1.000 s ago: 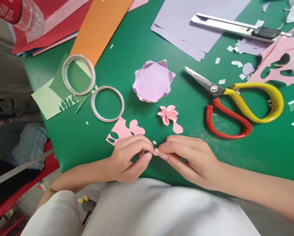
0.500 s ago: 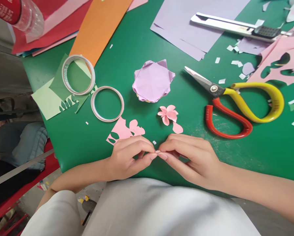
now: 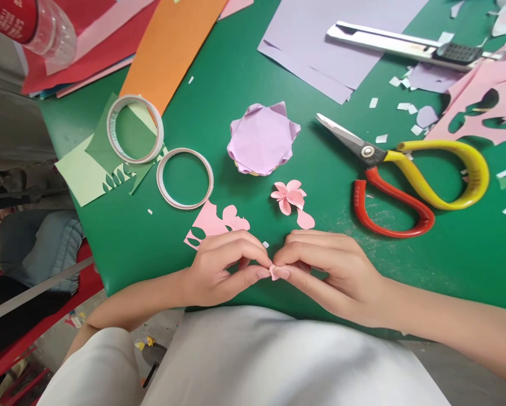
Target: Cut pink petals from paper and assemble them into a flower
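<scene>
Between the fingertips of both hands is a small pink paper petal (image 3: 274, 273), mostly covered by the fingers. My left hand (image 3: 230, 268) pinches it from one side, and my right hand (image 3: 331, 270) pinches it from the other. Just beyond the fingers lie a pink paper flower (image 3: 288, 197) and a loose pink paper petal (image 3: 306, 219). Pink paper scraps (image 3: 213, 223) with cut-out holes lie past my left hand. Farther back stands a folded lilac paper piece (image 3: 263, 138) with a pointed rim.
Scissors (image 3: 368, 152) with red and yellow handles lie at right, below a box cutter (image 3: 405, 46) and lilac sheets (image 3: 320, 34). Two tape rolls (image 3: 185, 205) rest at left near green paper (image 3: 78, 169). A bottle (image 3: 52, 36) stands at the far left corner. Paper scraps litter the right side.
The pink petal has turned between the fingertips and more of it now shows below them. Both hands stay in nearly the same place.
</scene>
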Tool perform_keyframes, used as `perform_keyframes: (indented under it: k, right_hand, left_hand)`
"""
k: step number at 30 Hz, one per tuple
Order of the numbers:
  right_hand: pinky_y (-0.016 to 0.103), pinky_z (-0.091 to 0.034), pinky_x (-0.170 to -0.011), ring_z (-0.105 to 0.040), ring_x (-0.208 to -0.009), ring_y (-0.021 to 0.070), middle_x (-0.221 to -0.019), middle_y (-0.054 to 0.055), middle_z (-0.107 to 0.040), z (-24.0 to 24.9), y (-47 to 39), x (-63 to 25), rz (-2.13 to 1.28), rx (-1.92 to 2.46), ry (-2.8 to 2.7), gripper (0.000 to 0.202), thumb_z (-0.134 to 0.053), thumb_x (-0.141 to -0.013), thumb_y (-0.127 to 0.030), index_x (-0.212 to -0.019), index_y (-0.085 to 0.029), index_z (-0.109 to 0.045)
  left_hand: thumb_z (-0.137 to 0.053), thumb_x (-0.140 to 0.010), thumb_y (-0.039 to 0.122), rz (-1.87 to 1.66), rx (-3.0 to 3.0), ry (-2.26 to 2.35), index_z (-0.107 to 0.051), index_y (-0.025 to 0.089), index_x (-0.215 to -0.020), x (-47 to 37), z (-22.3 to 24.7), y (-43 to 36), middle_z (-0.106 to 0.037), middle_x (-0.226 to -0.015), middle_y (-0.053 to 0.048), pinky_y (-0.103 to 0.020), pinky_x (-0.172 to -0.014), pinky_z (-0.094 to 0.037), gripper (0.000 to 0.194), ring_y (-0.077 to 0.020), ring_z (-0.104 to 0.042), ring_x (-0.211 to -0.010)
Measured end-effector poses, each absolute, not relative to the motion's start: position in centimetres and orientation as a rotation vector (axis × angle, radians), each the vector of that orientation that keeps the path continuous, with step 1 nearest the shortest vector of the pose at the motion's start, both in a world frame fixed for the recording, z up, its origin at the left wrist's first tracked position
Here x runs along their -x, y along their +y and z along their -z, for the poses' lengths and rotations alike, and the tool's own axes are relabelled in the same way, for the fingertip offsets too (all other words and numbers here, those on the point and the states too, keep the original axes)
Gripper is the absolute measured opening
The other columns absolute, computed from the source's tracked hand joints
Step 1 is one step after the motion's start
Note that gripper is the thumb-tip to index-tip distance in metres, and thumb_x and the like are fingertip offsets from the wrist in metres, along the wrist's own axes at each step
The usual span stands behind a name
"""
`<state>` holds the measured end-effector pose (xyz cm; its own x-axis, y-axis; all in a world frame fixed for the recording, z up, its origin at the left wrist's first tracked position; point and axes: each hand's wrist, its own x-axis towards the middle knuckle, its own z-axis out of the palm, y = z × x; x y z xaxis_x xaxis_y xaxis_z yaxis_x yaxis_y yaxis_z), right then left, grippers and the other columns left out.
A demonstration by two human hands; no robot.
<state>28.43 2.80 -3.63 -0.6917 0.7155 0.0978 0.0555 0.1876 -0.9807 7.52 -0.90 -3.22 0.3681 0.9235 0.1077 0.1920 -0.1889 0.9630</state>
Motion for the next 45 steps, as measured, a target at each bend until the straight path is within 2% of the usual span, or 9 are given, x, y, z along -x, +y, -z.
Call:
perform_keyframes:
  k: [4, 14, 19, 27, 32, 37, 45]
  right_hand:
    - [0.021, -0.043, -0.062, -0.052, -0.060, 0.0082, -0.067, -0.003, -0.062, 3.60, 2.85, -28.47, -1.562, 0.715, -1.919, 0.015, -0.056, -0.099, -0.012, -0.086, -0.018, -0.063]
    - [0.020, -0.041, -0.054, -0.047, -0.054, 0.0067, -0.061, -0.004, -0.058, 3.80, 2.82, -28.57, -1.565, 0.832, -1.887, 0.018, -0.064, -0.096, -0.017, -0.078, -0.018, -0.065]
    - [0.019, -0.044, -0.057, -0.054, -0.058, 0.0070, -0.066, -0.002, -0.065, 3.82, 2.78, -28.56, -1.553, 0.800, -1.872, 0.013, -0.064, -0.095, -0.015, -0.083, -0.017, -0.067]
    - [0.020, -0.044, -0.059, -0.054, -0.061, 0.0071, -0.070, -0.002, -0.064, 3.91, 2.50, -28.48, -1.515, 0.772, -1.883, 0.009, -0.061, -0.096, -0.012, -0.089, -0.017, -0.065]
    - [0.023, -0.045, -0.061, -0.057, -0.064, 0.0098, -0.072, 0.000, -0.065, 4.00, 2.41, -28.57, -1.503, 0.736, -1.927, 0.010, -0.058, -0.097, -0.012, -0.091, -0.017, -0.064]
    - [0.022, -0.043, -0.059, -0.052, -0.062, 0.0093, -0.071, -0.001, -0.060, 3.74, 2.36, -28.65, -1.498, 0.733, -1.938, 0.013, -0.055, -0.097, -0.008, -0.088, -0.018, -0.060]
    - [0.022, -0.039, -0.054, -0.047, -0.061, 0.0095, -0.071, -0.002, -0.054, 3.77, 2.06, -28.96, -1.354, 0.749, -1.982, 0.017, -0.052, -0.093, -0.003, -0.092, -0.020, -0.054]
  left_hand:
    - [-0.069, -0.094, 0.024, -0.908, -1.633, 1.020, -0.066, 0.013, -0.086, -7.56, 3.25, -0.80, -0.071, -0.075, -0.004, -0.015, -0.052, -0.048, 0.013, -0.0061, -0.057, -0.059]
    - [-0.071, -0.092, 0.021, -0.935, -1.621, 1.038, -0.068, 0.014, -0.084, -7.55, 3.38, -0.74, -0.072, -0.073, -0.004, -0.017, -0.053, -0.049, 0.011, -0.0080, -0.062, -0.060]
    - [-0.071, -0.092, 0.020, -0.949, -1.577, 1.033, -0.068, 0.013, -0.083, -7.54, 3.35, -0.71, -0.072, -0.072, -0.004, -0.017, -0.052, -0.048, 0.012, -0.0080, -0.061, -0.059]
    - [-0.073, -0.090, 0.017, -0.982, -1.501, 1.017, -0.069, 0.014, -0.082, -7.55, 3.45, -0.85, -0.073, -0.071, -0.004, -0.016, -0.050, -0.045, 0.010, -0.0075, -0.061, -0.058]
    - [-0.073, -0.090, 0.020, -1.018, -1.496, 1.025, -0.069, 0.014, -0.079, -7.55, 3.38, -0.80, -0.073, -0.068, -0.003, -0.018, -0.052, -0.050, 0.014, -0.0084, -0.063, -0.056]
    - [-0.077, -0.086, 0.015, -1.035, -1.521, 1.053, -0.072, 0.013, -0.081, -7.46, 3.24, -0.71, -0.077, -0.069, -0.004, -0.018, -0.059, -0.058, 0.008, -0.0107, -0.072, -0.062]
    - [-0.073, -0.089, 0.012, -0.999, -1.647, 1.118, -0.074, 0.012, -0.082, -7.44, 3.20, -0.72, -0.079, -0.073, -0.006, -0.017, -0.063, -0.060, 0.007, -0.0109, -0.074, -0.064]
